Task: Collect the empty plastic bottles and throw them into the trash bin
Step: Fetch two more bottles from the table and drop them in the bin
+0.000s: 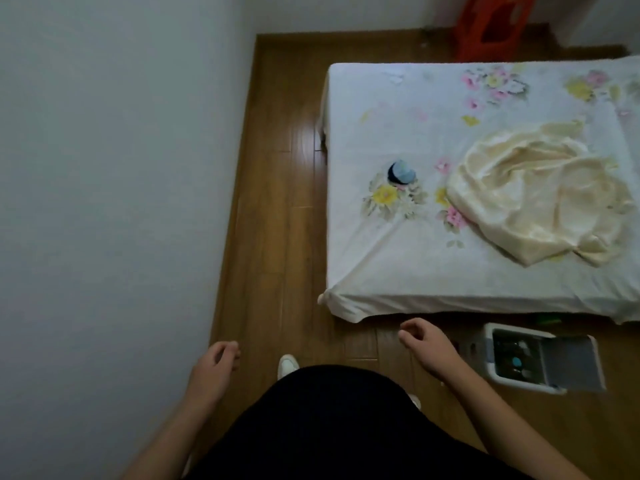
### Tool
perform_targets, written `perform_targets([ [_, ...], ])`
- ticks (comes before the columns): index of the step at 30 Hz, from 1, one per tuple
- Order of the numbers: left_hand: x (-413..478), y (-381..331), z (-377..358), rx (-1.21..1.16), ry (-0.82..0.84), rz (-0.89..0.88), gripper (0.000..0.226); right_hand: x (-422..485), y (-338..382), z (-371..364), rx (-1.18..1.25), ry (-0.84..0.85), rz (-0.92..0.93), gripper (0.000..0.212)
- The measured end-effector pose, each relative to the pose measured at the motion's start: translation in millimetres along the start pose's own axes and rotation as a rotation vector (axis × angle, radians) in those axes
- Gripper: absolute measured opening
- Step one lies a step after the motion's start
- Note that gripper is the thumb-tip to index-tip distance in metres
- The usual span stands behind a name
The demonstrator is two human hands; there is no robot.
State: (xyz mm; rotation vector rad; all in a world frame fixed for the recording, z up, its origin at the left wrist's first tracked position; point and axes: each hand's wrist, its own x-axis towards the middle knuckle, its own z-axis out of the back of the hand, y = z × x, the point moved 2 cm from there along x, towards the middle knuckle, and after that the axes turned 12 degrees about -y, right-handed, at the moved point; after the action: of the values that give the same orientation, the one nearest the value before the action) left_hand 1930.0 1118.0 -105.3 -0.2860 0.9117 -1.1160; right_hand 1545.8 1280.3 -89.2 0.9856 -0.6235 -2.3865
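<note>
Head view: round bluish, perhaps plastic bottle (401, 172)

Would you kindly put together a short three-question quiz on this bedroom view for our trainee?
1. True or false: the left hand holds a bottle.
2. Which lies on the bed nearest the small blue object? A) the cream cloth B) a pillow C) a book
3. Fill in: the white bin with its lid open stands on the floor beside the ____ hand.

Key: 1 false, both hands are empty; 2 A; 3 right.
</note>
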Motion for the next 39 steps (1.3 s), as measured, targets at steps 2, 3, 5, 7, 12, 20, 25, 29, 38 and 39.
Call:
perform_targets([
  [2,15.2,15.9,29.1,-0.026,-0.024,0.054,0.025,5.0,29.0,-28.8,-0.026,0.013,0.004,0.024],
  [3,24.9,19.8,42.5,-0.033,-0.033,0.058,0.025,8.4,43.3,-43.4,-0.031,0.014,0.006,0.024],
  [5,46.7,22.3,65.7,-0.042,-0.048,0.042,0.025,15.0,70.5,-70.6,-0.033,0.002,0.005,0.024],
  [7,66.7,17.5,84.2,-0.055,-0.052,0.04,0.026,20.8,94.1,-91.4,-0.032,-0.005,-0.007,0.024],
  [12,120.0,-13.6,106.6,-0.086,-0.022,0.032,0.026,41.0,130.2,-114.1,-0.086,0.036,-0.044,0.022],
  [20,248.9,-66.9,115.7,0.016,0.056,0.047,0.019,125.1,170.8,-125.5,-0.079,0.004,-0.196,0.017],
  [25,331.9,-102.7,133.2,-0.017,-0.044,0.183,0.025,211.9,254.9,-140.7,-0.053,0.085,-0.204,0.02],
  [29,394.7,-151.4,145.8,-0.052,-0.085,0.205,0.026,283.1,367.7,-149.9,-0.086,0.136,-0.024,0.022],
  [38,541.5,-264.4,143.2,-0.032,-0.009,0.222,0.03,411.4,550.7,-153.2,-0.079,0.16,0.147,0.023],
  [39,563.7,-280.2,134.9,-0.011,0.002,0.205,0.032,428.0,560.4,-152.8,-0.077,0.146,0.13,0.024],
])
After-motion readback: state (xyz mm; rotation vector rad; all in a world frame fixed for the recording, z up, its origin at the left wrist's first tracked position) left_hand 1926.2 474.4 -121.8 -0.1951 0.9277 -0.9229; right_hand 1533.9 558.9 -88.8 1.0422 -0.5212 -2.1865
